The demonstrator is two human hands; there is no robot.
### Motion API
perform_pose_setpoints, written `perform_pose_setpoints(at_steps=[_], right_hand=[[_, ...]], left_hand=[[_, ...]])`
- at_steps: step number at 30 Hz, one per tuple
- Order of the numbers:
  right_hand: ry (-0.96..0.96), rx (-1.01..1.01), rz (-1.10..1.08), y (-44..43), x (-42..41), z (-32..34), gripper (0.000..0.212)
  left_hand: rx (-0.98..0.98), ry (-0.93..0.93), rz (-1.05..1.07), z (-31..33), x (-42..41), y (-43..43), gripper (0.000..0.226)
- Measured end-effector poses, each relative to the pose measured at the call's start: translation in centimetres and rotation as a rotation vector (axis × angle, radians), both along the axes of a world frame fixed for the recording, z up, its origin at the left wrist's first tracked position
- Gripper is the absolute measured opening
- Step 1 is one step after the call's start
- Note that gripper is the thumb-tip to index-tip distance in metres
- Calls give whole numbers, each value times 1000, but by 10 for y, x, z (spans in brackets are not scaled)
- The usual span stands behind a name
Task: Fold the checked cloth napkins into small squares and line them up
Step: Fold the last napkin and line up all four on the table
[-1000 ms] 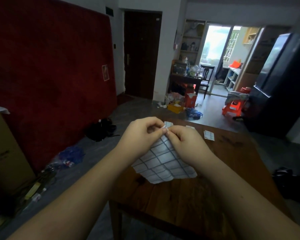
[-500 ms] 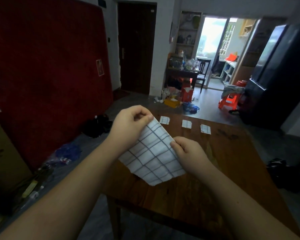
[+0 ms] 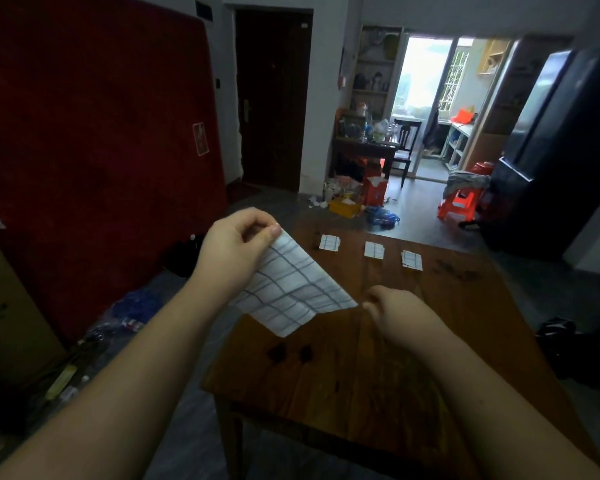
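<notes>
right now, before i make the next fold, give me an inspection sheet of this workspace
surface: brown wooden table, dark stains near the middle.
job's things: white checked cloth napkin held above the table; small folded checked squares in a spaced row at the far edge: left square, middle square, right square.
clutter: nothing seen on the table.
grippers: left hand pinches the napkin's top corner; right hand at its right corner, grip blurred.
cables: nothing seen.
surroundings: red mattress leaning left; black fridge right; orange plastic stool beyond.
</notes>
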State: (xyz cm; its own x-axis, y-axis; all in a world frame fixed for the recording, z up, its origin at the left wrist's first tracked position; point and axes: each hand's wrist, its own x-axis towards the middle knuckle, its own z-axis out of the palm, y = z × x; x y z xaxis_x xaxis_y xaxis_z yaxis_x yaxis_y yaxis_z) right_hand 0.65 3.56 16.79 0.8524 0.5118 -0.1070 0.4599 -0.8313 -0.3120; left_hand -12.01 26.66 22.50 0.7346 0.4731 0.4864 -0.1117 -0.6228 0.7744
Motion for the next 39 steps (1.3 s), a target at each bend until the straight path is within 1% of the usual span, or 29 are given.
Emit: perform_pose_setpoints(at_steps=[1, 3, 5, 8, 10, 14, 18, 23, 28, 31, 33, 34, 36, 39], right_hand=[[-11, 31, 16, 3, -4, 2, 47], [-25, 205, 101, 12, -16, 8, 53], [3, 361, 220, 23, -26, 13, 48], [80, 450, 332, 38, -32, 17, 28], [75, 453, 353, 44, -34, 16, 15], [79, 476, 335, 50, -39, 12, 22], [61, 470, 283, 49, -36, 2, 24], [33, 289, 200, 34, -28, -35, 20], [2, 254, 111, 16, -17, -54, 16], [-25, 140, 50, 10, -2, -59, 16], [-43, 71, 31, 8, 5, -57, 20], [-48, 89, 22, 8, 5, -54, 22], [-45, 216, 6, 11, -1, -45, 30], [-44, 392, 110, 20, -11, -32, 43]], left_hand=[[46, 47, -36, -1, 0, -3, 10], [121, 139, -113, -6, 1, -10, 9], [137, 189, -183, -13, 2, -17, 12], [152, 209, -237, -22, 4, -23, 15], [165, 218, -250, -26, 4, -26, 13], [151, 196, -243, -31, 3, -26, 11], [103, 144, -180, -30, -1, -19, 10], [44, 116, -80, -20, -3, -2, 13], [63, 30, -7, -5, -7, 16, 18], [43, 48, 7, -5, -5, 20, 17], [30, 61, 1, -8, -4, 20, 14], [31, 70, -14, -8, -3, 19, 13], [44, 97, -59, -9, -2, 14, 11], [45, 123, -109, -8, 0, 6, 8]])
